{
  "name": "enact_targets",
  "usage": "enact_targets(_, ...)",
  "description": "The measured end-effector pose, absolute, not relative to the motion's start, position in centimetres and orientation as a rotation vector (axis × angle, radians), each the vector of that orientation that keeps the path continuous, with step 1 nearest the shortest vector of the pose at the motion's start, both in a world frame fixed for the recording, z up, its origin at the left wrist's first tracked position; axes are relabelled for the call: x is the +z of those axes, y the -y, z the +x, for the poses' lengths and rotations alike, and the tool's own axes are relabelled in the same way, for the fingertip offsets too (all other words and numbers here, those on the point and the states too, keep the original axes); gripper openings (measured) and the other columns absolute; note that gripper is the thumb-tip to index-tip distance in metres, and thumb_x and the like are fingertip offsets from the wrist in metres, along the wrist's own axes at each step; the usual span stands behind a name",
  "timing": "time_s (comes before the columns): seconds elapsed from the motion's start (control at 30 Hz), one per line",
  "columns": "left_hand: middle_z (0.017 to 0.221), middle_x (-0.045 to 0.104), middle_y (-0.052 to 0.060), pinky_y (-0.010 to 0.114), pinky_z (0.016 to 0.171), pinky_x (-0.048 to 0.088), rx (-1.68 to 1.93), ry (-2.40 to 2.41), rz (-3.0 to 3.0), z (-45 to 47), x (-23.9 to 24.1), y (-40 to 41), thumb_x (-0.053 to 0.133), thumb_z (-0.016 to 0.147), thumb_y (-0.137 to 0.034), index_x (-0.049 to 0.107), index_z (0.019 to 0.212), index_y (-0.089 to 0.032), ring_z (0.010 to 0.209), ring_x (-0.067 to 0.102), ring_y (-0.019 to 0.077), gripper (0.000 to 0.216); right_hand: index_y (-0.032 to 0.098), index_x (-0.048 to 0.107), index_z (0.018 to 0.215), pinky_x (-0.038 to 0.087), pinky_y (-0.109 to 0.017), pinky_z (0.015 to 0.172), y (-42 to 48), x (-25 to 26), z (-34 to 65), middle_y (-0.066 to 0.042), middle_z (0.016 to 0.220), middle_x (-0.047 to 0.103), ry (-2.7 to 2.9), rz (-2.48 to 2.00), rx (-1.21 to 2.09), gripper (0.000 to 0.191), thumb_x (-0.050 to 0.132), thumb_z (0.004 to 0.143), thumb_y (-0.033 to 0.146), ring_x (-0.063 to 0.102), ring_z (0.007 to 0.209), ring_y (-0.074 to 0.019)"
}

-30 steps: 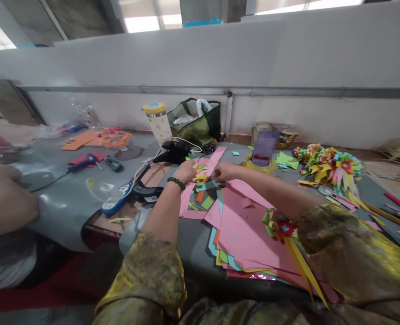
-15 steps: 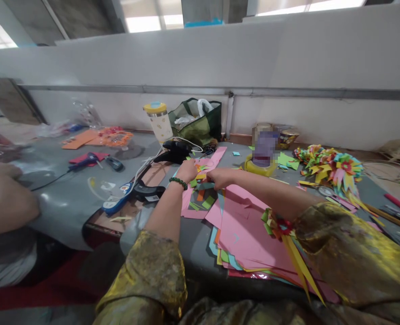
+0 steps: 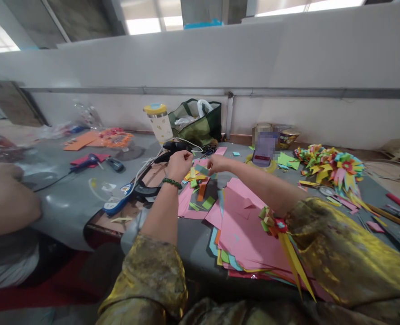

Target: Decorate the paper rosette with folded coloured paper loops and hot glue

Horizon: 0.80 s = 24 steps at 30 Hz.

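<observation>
My left hand [image 3: 179,166], with a green bead bracelet [image 3: 172,183] at the wrist, hovers over the pile of cut paper pieces [image 3: 195,178]. Its fingers are pinched together; whatever they hold is too small to make out. To its right, my right hand [image 3: 219,164] is closed at the edge of a teal paper strip [image 3: 202,170]. Orange, yellow and green scraps lie below on pink paper [image 3: 185,205]. Under my right forearm is a stack of pink sheets [image 3: 244,230], with other colours showing at its edges. A paper flower with yellow tails [image 3: 293,259] hangs by my right sleeve.
A blue-and-white power strip [image 3: 117,201] and cable lie left of my arm. Behind stand a tumbler [image 3: 158,124], a green bag [image 3: 200,124] and a phone [image 3: 264,146]. Paper garlands [image 3: 335,169] lie right. A co-worker's arm [image 3: 8,198] is at far left.
Both hands have risen from the paper pile and moved apart, the left one up and leftward. The teal strip has come up with my right hand, uncovering more scraps.
</observation>
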<state>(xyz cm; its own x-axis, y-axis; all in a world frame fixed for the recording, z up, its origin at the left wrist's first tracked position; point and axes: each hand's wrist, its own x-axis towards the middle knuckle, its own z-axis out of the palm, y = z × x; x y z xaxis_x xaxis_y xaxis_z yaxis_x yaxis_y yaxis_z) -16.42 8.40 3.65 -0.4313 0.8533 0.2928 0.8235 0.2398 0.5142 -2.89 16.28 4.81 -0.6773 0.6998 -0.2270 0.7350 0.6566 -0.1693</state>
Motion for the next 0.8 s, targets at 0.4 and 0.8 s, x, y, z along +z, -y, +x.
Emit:
enact_targets(0.4, 0.091, 0.078, 0.008, 0.024, 0.072, 0.048, 0.893, -2.401, 1.716, -16.4, 3.4, -8.5, 0.053, 0.085, -0.025, 0.078, 0.090, -0.017, 0.087, 0.069, 0.0207, 0.026, 0.013, 0.075, 0.107, 0.037, -0.018, 0.059, -10.6, 3.6, -2.0, -0.003, 0.099, 0.073, -2.608, 0.535, -0.580, 0.047, 0.086, 0.062, 0.012, 0.060, 0.081, -0.0153)
enact_targets(0.8, 0.082, 0.077, 0.006, 0.026, 0.066, 0.048, 0.141, -2.198, 1.931, -16.0, 4.8, -5.1, 0.061, 0.077, -0.025, 0.080, 0.084, -0.021, 0.079, 0.069, 0.0217, 0.020, 0.013, 0.075, 0.086, 0.039, -0.020, 0.059, -14.9, 4.6, -2.3, -0.001, 0.074, 0.069, -2.760, 1.038, -0.547, 0.012, 0.078, 0.076, 0.019, 0.060, 0.066, -0.0140)
